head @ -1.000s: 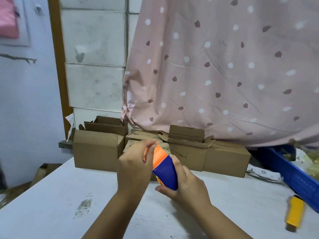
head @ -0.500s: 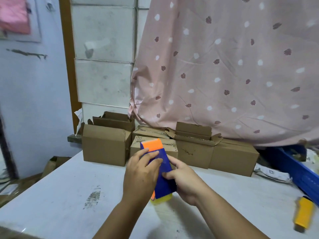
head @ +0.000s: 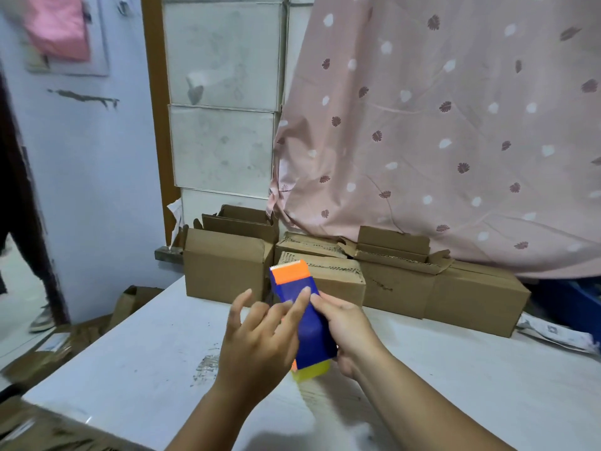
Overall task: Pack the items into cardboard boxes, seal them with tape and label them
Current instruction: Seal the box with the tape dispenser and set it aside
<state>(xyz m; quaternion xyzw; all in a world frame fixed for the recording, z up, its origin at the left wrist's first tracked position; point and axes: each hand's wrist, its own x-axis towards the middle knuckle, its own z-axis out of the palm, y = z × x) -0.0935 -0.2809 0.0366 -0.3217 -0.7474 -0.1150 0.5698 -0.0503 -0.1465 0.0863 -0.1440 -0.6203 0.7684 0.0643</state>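
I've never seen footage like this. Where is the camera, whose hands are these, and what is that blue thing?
There is no machine here. A person is working bare-handed, and the single picture comes from a camera worn on their head, looking forward and down. The right hand grips a blue tape cutter with an orange toothed end, over the white table. The left hand has its fingers spread, with one fingertip touching the blue body. A row of cardboard boxes stands along the table's far edge, some with their flaps open, below a pink curtain.
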